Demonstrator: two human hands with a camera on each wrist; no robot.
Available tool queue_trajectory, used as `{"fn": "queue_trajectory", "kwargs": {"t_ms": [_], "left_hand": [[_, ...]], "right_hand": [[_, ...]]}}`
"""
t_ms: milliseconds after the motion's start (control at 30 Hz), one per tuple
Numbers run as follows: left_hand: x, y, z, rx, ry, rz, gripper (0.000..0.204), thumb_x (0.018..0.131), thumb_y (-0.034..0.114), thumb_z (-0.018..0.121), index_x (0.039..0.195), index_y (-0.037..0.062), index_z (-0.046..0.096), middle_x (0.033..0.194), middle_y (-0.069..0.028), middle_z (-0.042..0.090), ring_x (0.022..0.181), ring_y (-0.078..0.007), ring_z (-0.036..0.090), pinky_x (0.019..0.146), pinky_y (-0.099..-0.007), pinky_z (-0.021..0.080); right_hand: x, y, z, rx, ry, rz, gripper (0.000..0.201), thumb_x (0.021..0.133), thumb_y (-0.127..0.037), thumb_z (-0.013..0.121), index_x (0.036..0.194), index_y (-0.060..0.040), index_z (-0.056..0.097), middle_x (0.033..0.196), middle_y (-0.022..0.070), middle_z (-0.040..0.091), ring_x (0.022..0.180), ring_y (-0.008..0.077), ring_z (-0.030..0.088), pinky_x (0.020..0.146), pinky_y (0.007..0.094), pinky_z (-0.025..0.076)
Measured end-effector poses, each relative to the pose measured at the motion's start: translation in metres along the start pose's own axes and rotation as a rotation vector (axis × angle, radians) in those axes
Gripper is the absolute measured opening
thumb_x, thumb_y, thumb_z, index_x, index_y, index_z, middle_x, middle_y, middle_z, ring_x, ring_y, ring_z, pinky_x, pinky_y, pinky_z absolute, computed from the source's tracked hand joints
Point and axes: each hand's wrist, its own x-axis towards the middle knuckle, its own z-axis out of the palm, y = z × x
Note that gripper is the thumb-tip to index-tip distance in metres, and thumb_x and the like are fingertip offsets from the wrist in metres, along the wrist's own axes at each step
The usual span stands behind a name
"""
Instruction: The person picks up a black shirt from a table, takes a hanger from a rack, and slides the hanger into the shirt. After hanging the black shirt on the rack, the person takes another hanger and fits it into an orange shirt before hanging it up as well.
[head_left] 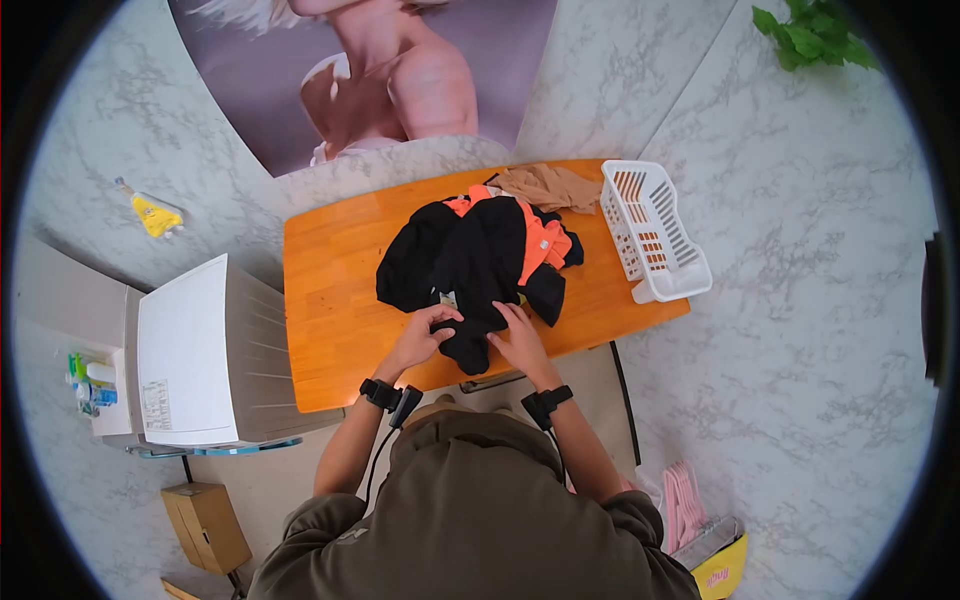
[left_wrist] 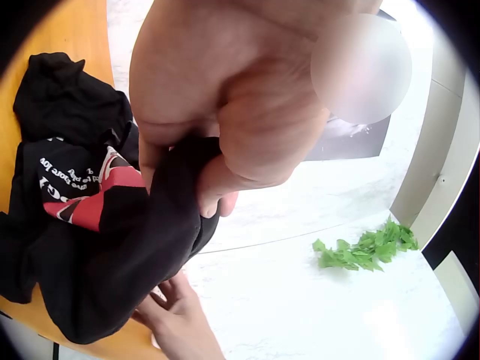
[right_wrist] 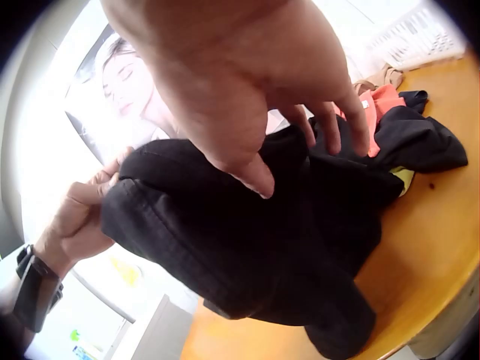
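A black garment (head_left: 478,250) lies bunched over a pile of clothes on the wooden table. My left hand (head_left: 424,335) pinches a raised fold of it between thumb and fingers; the left wrist view shows the black cloth (left_wrist: 169,217) hanging from that grip. Opposite, my right hand (head_left: 523,345) rests on the same garment, fingers spread and thumb (right_wrist: 259,180) against the fabric. An orange garment (head_left: 540,245) shows from under the black one. White lettering (left_wrist: 64,176) and a red panel (left_wrist: 120,191) show on the dark clothing in the left wrist view.
A tan cloth (head_left: 550,187) lies at the table's back edge beside a white plastic basket (head_left: 640,285). Left of the wooden table (head_left: 330,300) stands a white appliance (head_left: 185,350). Pink hangers (head_left: 683,505) and a cardboard box (head_left: 207,525) are lower down.
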Motion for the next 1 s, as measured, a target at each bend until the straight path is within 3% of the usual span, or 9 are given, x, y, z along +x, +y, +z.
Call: {"fn": "queue_trajectory", "kwargs": {"t_ms": [200,300,367,433,500,633,667,900,1000], "left_hand": [[-0.006,0.011,-0.002,-0.009,-0.006,-0.072,0.023,0.084,-0.009,0.057,0.105,-0.0003,0.058,0.099,-0.0038,0.062,0.098,-0.0116,0.057,0.089,-0.0259,0.044],[-0.015,-0.001,-0.009,-0.054,0.083,-0.041,0.020,0.084,-0.005,0.061,0.103,-0.0011,0.059,0.095,-0.0026,0.061,0.094,-0.0100,0.057,0.085,-0.0252,0.044],[-0.024,-0.008,-0.020,-0.072,0.145,0.006,0.018,0.083,-0.002,0.064,0.101,-0.0017,0.060,0.090,-0.0016,0.061,0.090,-0.0095,0.057,0.082,-0.0250,0.044],[-0.039,-0.017,-0.033,0.174,0.051,-0.172,0.016,0.082,0.004,0.070,0.096,-0.0004,0.062,0.085,0.0004,0.062,0.081,-0.0092,0.057,0.075,-0.0251,0.046],[-0.050,-0.038,-0.039,0.101,0.042,-0.211,0.012,0.077,0.001,0.070,0.085,-0.0013,0.062,0.073,-0.0015,0.061,0.072,-0.0114,0.058,0.067,-0.0275,0.046],[-0.056,-0.069,-0.043,0.427,0.286,-0.151,0.015,0.066,-0.008,0.061,0.078,-0.0005,0.058,0.069,-0.0124,0.060,0.069,-0.0229,0.060,0.065,-0.0310,0.046],[-0.052,-0.066,-0.045,0.453,0.398,-0.153,0.016,0.066,-0.009,0.059,0.080,-0.0007,0.058,0.072,-0.0138,0.059,0.070,-0.0265,0.060,0.066,-0.0333,0.047],[-0.040,-0.047,-0.047,0.658,0.544,-0.128,0.024,0.065,-0.012,0.052,0.086,-0.0018,0.058,0.085,-0.0221,0.059,0.082,-0.0405,0.057,0.074,-0.0418,0.047],[-0.041,-0.057,-0.051,0.733,0.545,-0.176,0.026,0.067,-0.011,0.051,0.090,-0.0015,0.059,0.086,-0.0227,0.061,0.085,-0.0413,0.059,0.075,-0.0431,0.048]], "right_hand": [[0.019,-0.002,0.008,-0.293,-0.133,0.134,0.045,0.079,-0.006,0.063,0.123,-0.0094,0.055,0.130,0.0162,0.049,0.116,0.0366,0.049,0.095,0.0437,0.044],[0.027,0.022,0.022,0.062,0.030,-0.013,0.036,0.078,-0.001,0.060,0.114,-0.0053,0.060,0.115,0.0190,0.059,0.105,0.0350,0.058,0.087,0.0404,0.048],[0.028,0.015,0.016,0.256,0.012,0.132,0.031,0.078,0.003,0.054,0.109,0.0017,0.059,0.100,0.0142,0.065,0.091,0.0269,0.065,0.081,0.0335,0.049],[0.023,0.004,0.006,0.177,-0.087,0.126,0.031,0.079,0.006,0.050,0.109,0.0040,0.057,0.099,0.0139,0.066,0.092,0.0194,0.064,0.079,0.0304,0.049],[0.011,-0.003,0.002,0.556,-0.421,0.239,0.032,0.081,0.006,0.049,0.111,0.0051,0.057,0.098,0.0128,0.065,0.093,0.0175,0.063,0.079,0.0287,0.050],[-0.004,-0.044,-0.013,0.447,-0.688,0.286,0.027,0.089,0.001,0.050,0.115,0.0046,0.055,0.105,0.0110,0.062,0.093,0.0177,0.064,0.082,0.0293,0.052],[-0.011,-0.007,0.015,0.631,-0.740,0.387,0.028,0.094,-0.006,0.049,0.119,0.0079,0.051,0.108,0.0120,0.061,0.089,0.0180,0.065,0.081,0.0288,0.054],[-0.019,-0.044,0.003,0.817,-0.591,0.505,0.037,0.096,-0.008,0.048,0.128,0.0107,0.042,0.108,0.0143,0.060,0.083,0.0203,0.066,0.073,0.0300,0.058],[-0.023,-0.047,-0.003,0.809,-0.337,0.393,0.036,0.095,-0.005,0.048,0.127,0.0105,0.044,0.104,0.0098,0.061,0.079,0.0167,0.064,0.072,0.0300,0.059]]}}
